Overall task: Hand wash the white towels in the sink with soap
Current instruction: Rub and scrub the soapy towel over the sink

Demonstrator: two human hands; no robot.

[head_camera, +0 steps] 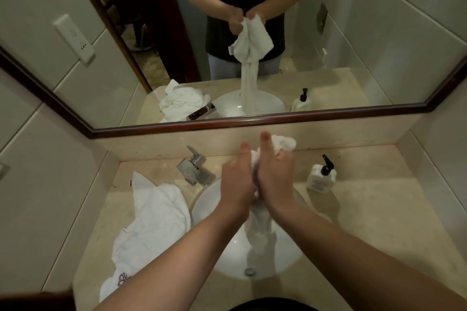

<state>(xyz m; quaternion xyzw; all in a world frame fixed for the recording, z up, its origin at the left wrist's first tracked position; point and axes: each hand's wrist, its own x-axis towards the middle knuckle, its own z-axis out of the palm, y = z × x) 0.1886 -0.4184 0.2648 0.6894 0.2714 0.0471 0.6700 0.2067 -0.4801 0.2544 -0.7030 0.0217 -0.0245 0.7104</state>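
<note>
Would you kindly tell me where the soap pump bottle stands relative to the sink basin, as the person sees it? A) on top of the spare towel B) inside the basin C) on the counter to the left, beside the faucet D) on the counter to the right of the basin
D: the soap pump bottle stands upright on the counter, right of the sink basin; the faucet and the spare towel are on the left.

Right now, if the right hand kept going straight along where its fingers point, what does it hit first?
The right hand grips the wet towel over the sink, fingers aimed away from the person. Straight on, it would probably meet the backsplash under the mirror frame first. Depth is unclear.
</note>
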